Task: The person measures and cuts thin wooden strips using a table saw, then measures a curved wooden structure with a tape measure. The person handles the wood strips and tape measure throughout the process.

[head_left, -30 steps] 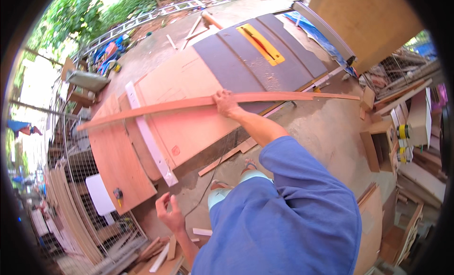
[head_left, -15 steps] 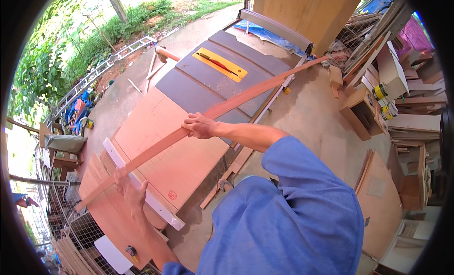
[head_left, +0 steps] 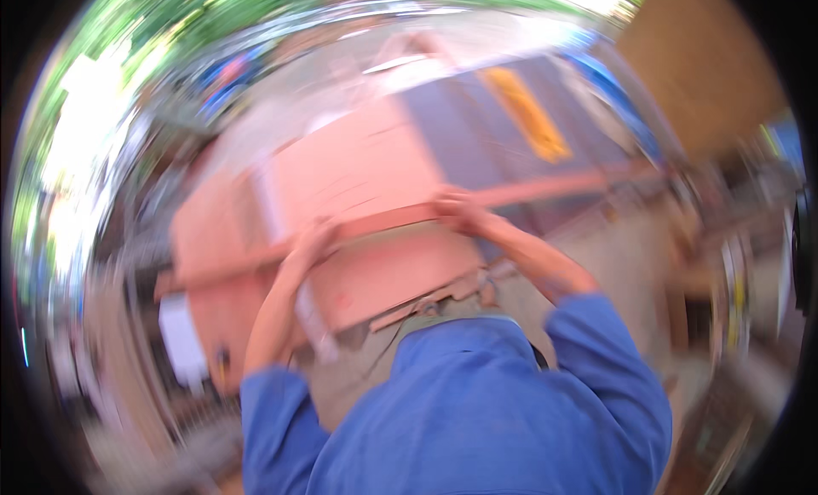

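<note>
The person's left hand (head_left: 317,239) and right hand (head_left: 458,211) each have a grip around a long wooden strip (head_left: 383,219), which stretches across the tabletop (head_left: 358,167); blur hides whether strip and tabletop touch.

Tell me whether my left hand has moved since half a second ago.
Yes: your left hand has moved right, from over the white bar to beyond its right side.

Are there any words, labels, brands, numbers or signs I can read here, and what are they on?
None can be read.
Small reddish mark on the flat pinkish wooden board: too blurred to read.
Long reddish wooden strip: no readable text.
Narrow yellow plate in the dark grey tabletop: too blurred.
</note>
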The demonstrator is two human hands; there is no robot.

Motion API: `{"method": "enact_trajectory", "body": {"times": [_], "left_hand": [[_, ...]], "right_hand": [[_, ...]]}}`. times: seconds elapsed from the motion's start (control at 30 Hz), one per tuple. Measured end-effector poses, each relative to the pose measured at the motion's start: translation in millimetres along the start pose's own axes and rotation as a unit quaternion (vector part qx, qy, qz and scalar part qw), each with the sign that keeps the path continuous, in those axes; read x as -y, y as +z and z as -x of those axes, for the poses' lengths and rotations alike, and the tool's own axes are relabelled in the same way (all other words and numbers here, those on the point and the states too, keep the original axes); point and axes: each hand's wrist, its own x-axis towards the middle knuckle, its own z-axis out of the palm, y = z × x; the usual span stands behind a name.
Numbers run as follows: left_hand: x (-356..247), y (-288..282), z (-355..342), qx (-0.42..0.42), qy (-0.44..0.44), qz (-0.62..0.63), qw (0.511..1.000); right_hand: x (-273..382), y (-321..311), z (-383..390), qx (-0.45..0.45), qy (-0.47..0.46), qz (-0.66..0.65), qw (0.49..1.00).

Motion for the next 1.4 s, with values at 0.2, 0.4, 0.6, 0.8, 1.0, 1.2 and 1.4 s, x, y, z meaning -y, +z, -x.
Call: {"method": "enact_trajectory", "body": {"times": [0.2,0.4,0.6,0.8,1.0,1.2,1.4], "left_hand": [[-45.3,-3.1,-11.8,0.012,-0.041,-0.040,0.998],[-61.5,-6.7,-0.9,-0.004,-0.103,-0.031,0.994],[-64.8,4.0,34.0,-0.021,-0.132,-0.031,0.991],[-50.6,78.0,-17.6,-0.220,-0.009,0.061,0.974],[-50.7,40.2,29.4,-0.158,-0.106,0.013,0.982],[-60.3,2.5,9.7,-0.037,-0.143,0.061,0.987],[-109.6,4.5,-45.5,-0.102,-0.053,0.094,0.989]], "right_hand": [[55.5,-13.7,38.9,0.137,0.269,0.091,0.949],[50.0,-27.3,20.1,0.138,0.271,0.056,0.951],[51.6,-5.8,11.5,0.140,0.249,0.049,0.957],[15.1,-24.6,64.3,0.024,0.392,-0.138,0.909],[37.3,26.0,22.4,0.022,0.357,0.248,0.900],[22.3,25.7,29.2,0.008,0.358,0.185,0.915],[26.2,35.8,23.5,0.016,0.363,0.170,0.916]]}}
